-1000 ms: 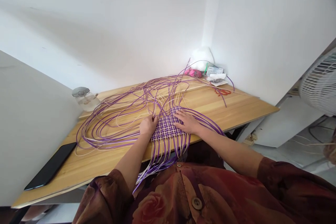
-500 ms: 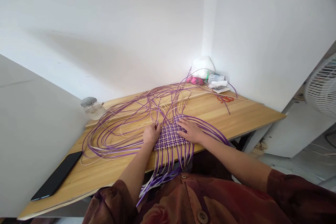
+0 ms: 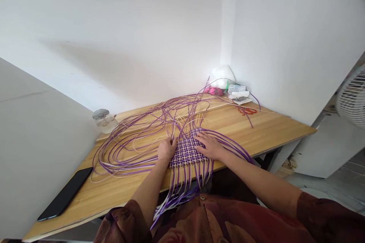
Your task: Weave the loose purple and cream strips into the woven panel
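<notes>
A purple and beige woven panel [image 3: 186, 152] lies near the front edge of the wooden table. Long loose strands [image 3: 122, 140] of both colours run out from its sides, and more hang over the table edge toward my lap. At the panel's left edge, my left hand [image 3: 167, 149] is closed, thumb and fingertips pinched at a beige strand [image 3: 173, 131]; the exact grip is small to see. My right hand [image 3: 210, 146] rests flat on the panel's right part with fingers spread, covering some of the weave.
A black phone [image 3: 65, 193] lies at the table's left. A lidded clear jar [image 3: 105, 122] stands by the wall. Toward the back right are a white bag [image 3: 222, 76], a pink item [image 3: 214, 91], small packets [image 3: 238, 95] and red scissors-like loops [image 3: 247, 111]. A fan [image 3: 352, 98] stands far right.
The whole view has shifted slightly, so everything sits a little lower and to the right. Both hands keep nearly the same places on the woven panel.
</notes>
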{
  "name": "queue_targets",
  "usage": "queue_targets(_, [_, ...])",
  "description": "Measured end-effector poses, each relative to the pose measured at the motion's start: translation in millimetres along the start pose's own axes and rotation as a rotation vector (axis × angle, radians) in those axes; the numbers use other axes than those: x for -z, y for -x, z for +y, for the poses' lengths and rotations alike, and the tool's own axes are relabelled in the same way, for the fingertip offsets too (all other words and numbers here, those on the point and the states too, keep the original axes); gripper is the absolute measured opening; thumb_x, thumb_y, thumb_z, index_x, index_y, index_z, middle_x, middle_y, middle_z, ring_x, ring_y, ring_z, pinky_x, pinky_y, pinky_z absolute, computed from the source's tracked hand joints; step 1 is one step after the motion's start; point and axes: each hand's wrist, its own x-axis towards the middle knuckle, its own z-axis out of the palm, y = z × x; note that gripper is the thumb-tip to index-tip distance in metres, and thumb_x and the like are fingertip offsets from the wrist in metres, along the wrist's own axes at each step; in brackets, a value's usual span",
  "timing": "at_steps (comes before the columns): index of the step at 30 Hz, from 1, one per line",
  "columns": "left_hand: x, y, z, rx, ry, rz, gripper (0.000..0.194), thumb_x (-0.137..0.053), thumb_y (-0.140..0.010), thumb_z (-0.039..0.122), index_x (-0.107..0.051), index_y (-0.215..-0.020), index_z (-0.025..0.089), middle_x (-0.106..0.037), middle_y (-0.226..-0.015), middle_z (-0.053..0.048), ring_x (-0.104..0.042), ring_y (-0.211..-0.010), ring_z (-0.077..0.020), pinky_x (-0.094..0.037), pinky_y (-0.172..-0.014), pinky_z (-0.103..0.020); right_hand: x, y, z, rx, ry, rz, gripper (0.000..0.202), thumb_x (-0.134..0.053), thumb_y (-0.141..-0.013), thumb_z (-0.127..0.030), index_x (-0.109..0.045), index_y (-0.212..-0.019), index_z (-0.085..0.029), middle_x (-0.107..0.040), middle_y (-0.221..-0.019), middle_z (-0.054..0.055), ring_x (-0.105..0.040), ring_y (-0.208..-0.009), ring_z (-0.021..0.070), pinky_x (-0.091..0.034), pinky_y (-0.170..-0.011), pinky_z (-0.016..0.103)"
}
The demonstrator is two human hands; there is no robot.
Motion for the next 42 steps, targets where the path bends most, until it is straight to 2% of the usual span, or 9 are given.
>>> queue_targets(17, [1.8, 0.4, 0.7, 0.028, 0.007, 0.001, 0.043, -0.04, -0.093, 0.052, -0.07, -0.092, 0.021, -0.074, -0.092, -0.012, -0.068, -0.089, -0.0252, -0.043, -0.069, -0.029, 0.1, -0.9, 0.9, 0.022, 0.005, 0.018, 0.06, -0.039, -0.093, -0.058, -0.048, -0.141, -0.024, -0.037, -0.152, 0.007, -0.028, -0.144, 0.0288, -0.025, -0.117, 0.048])
queue_targets(32, [2.1, 0.1, 0.6, 0.013, 0.012, -0.007, 0.045, -0.039, -0.092, 0.054, -0.069, -0.09, 0.021, -0.074, -0.088, -0.011, -0.068, -0.086, -0.0236, -0.041, -0.068, -0.028, 0.3, -1.5, -0.1, 0.012, 0.007, 0.019, 0.059, -0.041, -0.092, -0.056, -0.049, -0.141, -0.023, -0.038, -0.152, 0.007, -0.028, -0.143, 0.0314, -0.028, -0.115, 0.052])
queue_targets(37, [1.9, 0.2, 0.6, 0.014, 0.008, -0.017, 0.044, -0.04, -0.092, 0.053, -0.07, -0.09, 0.021, -0.074, -0.089, -0.01, -0.067, -0.087, -0.0234, -0.041, -0.069, -0.028, -0.1, -0.7, 1.3, 0.019, 0.013, 0.029, 0.059, -0.041, -0.092, -0.056, -0.05, -0.14, -0.023, -0.039, -0.151, 0.007, -0.028, -0.143, 0.0303, -0.028, -0.116, 0.05])
queue_targets(42, [1.8, 0.7, 1.9, 0.028, -0.01, -0.017, 0.044, -0.039, -0.093, 0.053, -0.07, -0.094, 0.022, -0.074, -0.092, -0.011, -0.067, -0.088, -0.024, -0.042, -0.069, -0.029, -2.0, -1.2, 0.6, 0.024, 0.027, 0.058, 0.057, -0.045, -0.091, -0.054, -0.051, -0.139, -0.022, -0.043, -0.149, 0.008, -0.033, -0.141, 0.0329, -0.032, -0.112, 0.054])
